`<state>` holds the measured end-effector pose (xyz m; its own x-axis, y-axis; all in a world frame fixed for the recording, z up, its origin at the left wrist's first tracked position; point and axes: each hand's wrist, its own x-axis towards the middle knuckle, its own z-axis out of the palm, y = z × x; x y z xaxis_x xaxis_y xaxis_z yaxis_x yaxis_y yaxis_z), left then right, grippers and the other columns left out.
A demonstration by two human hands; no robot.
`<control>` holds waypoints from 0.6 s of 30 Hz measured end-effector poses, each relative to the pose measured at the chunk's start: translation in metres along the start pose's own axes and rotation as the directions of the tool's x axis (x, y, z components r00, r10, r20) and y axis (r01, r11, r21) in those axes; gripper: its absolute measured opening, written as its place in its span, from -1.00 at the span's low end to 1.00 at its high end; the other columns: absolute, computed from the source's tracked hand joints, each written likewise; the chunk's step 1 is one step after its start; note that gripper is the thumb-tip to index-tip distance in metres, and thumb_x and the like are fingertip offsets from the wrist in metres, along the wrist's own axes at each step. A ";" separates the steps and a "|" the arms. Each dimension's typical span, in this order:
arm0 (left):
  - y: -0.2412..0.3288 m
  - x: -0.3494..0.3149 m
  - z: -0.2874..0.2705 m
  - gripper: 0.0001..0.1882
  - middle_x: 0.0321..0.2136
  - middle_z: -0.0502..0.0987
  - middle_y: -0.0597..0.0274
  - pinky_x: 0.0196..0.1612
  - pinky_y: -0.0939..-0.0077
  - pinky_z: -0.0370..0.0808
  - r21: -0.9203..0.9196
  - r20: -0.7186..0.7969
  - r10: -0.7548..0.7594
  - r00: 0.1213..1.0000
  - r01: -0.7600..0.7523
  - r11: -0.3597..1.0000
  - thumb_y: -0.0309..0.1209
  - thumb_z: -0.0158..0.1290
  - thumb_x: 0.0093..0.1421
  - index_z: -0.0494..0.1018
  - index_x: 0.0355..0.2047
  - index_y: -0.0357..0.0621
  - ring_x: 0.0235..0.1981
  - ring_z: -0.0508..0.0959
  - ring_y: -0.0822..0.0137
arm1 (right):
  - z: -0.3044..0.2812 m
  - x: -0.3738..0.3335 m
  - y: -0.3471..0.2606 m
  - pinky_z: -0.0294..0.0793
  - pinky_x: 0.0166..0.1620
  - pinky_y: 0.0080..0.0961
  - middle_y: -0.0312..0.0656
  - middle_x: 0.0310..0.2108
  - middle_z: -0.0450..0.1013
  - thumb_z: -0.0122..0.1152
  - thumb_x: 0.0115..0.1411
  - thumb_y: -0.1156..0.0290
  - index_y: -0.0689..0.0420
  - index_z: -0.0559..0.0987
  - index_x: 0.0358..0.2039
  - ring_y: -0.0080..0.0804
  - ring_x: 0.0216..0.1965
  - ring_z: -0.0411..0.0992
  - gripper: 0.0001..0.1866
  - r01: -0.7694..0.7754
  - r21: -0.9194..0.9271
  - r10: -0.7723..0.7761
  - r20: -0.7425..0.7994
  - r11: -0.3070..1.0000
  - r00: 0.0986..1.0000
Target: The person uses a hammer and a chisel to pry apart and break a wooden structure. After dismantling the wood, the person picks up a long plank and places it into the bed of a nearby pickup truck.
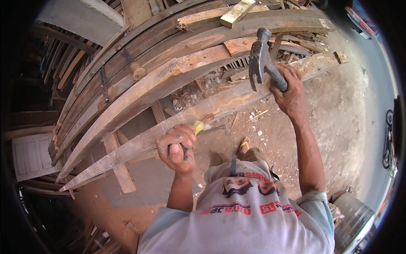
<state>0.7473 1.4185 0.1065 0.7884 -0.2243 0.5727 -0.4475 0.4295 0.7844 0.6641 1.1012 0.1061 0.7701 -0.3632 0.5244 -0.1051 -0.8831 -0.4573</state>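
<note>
A block [237, 14] lies on planks [281, 25] beyond the hammer [262, 57].

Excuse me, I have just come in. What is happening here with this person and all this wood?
The right hand grips a claw hammer by its handle, with the head up and apart from the other tool. The left hand is closed around a yellow-handled tool; its working end cannot be made out. Both hands are at the nearest long board, with more boards lying beyond it.
</note>
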 end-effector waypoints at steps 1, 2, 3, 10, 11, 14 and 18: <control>-0.002 0.004 0.000 -0.81 -0.56 0.37 0.25 -0.23 0.14 0.51 -0.017 0.034 0.005 0.999 -0.004 1.000 -0.27 -0.12 0.43 0.31 -0.20 -0.14 -0.48 0.45 0.31 | 0.000 0.000 0.002 0.30 0.33 -0.11 -0.09 0.02 0.59 0.43 -0.03 0.53 0.09 0.62 0.03 -0.10 0.16 0.50 -0.47 -0.007 -0.007 0.007 -0.017 1.000 1.000; -0.001 0.012 -0.001 -0.79 -0.56 0.38 0.24 -0.25 0.16 0.52 -0.017 0.064 0.008 0.998 -0.007 1.000 -0.25 -0.10 0.44 0.30 -0.19 -0.14 -0.49 0.45 0.31 | 0.003 0.000 0.002 0.30 0.32 -0.10 -0.09 0.02 0.59 0.43 -0.03 0.53 0.09 0.62 0.03 -0.10 0.17 0.49 -0.48 -0.013 0.001 0.013 -0.028 1.000 1.000; -0.001 0.018 -0.002 -0.78 -0.56 0.39 0.23 -0.27 0.18 0.52 -0.021 0.096 0.008 0.995 -0.006 1.000 -0.24 -0.09 0.44 0.30 -0.19 -0.15 -0.49 0.45 0.32 | 0.006 -0.002 0.002 0.30 0.32 -0.10 -0.09 0.02 0.59 0.43 -0.04 0.53 0.09 0.62 0.02 -0.09 0.17 0.49 -0.48 -0.023 0.007 0.023 -0.038 1.000 0.999; 0.033 0.076 0.032 -0.72 -0.56 0.36 0.27 -0.32 0.31 0.47 -0.051 -0.111 -0.111 0.988 0.106 0.993 -0.17 -0.03 0.43 0.34 -0.20 -0.15 -0.50 0.40 0.37 | 0.005 -0.002 0.008 0.27 0.33 -0.11 -0.10 0.03 0.58 0.43 -0.05 0.53 0.07 0.61 0.03 -0.09 0.17 0.48 -0.46 0.021 -0.008 -0.022 -0.030 1.000 0.999; 0.042 0.076 0.029 -0.72 -0.55 0.37 0.27 -0.30 0.30 0.47 -0.077 -0.163 -0.090 0.983 0.078 0.994 -0.17 -0.03 0.42 0.34 -0.20 -0.15 -0.49 0.40 0.37 | 0.007 -0.002 0.007 0.27 0.33 -0.11 -0.10 0.04 0.58 0.42 -0.05 0.53 0.07 0.61 0.03 -0.10 0.17 0.48 -0.46 0.027 -0.003 -0.027 -0.034 1.000 0.999; 0.029 0.065 0.025 -0.68 -0.42 0.40 0.23 -0.16 0.29 0.44 -0.007 -0.163 -0.167 0.972 0.168 0.986 -0.15 -0.01 0.39 0.36 -0.13 -0.18 -0.33 0.42 0.34 | 0.012 -0.004 0.012 0.25 0.34 -0.12 -0.12 0.04 0.58 0.42 -0.05 0.54 0.06 0.60 0.04 -0.11 0.18 0.48 -0.45 0.040 0.018 -0.039 -0.049 0.999 0.998; 0.012 0.053 0.014 -0.66 -0.31 0.41 0.17 -0.09 0.28 0.45 -0.031 -0.179 -0.224 0.958 0.222 0.975 -0.21 0.02 0.35 0.35 -0.05 -0.21 -0.24 0.43 0.31 | 0.009 -0.004 0.011 0.25 0.34 -0.12 -0.12 0.04 0.58 0.42 -0.05 0.54 0.07 0.60 0.06 -0.12 0.18 0.48 -0.43 0.068 0.029 -0.067 -0.035 0.997 0.997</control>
<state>0.7778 1.3999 0.1497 0.9310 -0.1549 0.3304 -0.2480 0.3954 0.8844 0.6658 1.0961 0.0926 0.7532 -0.3130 0.5785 -0.0341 -0.8969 -0.4409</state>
